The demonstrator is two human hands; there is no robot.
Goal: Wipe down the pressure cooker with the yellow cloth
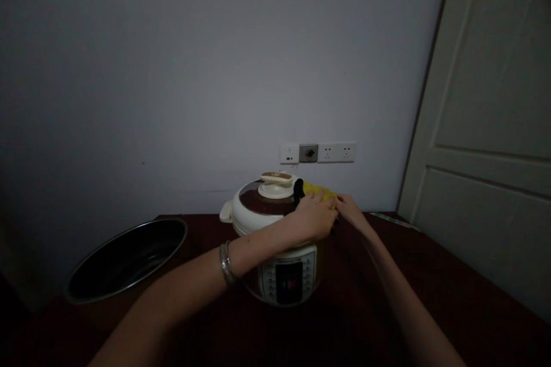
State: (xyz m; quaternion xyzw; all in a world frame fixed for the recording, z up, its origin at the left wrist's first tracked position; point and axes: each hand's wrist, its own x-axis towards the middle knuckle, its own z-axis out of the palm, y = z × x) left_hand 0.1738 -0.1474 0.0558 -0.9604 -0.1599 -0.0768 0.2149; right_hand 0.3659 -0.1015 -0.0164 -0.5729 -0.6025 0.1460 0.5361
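A cream and brown electric pressure cooker (275, 275) stands on a dark red table (451, 298), with its control panel facing me. My left hand (314, 215) rests on the right side of the lid (264, 198), fingers closed over a yellow cloth (318, 190) with a black end. My right hand (350, 210) reaches in from the right and grips the same cloth at the lid's edge. A silver bracelet (226, 264) sits on my left wrist.
A large dark metal basin (129, 261) lies tilted on the table at the left. A row of wall sockets (318, 153) is behind the cooker. A white door (491, 143) stands at the right. The room is dim.
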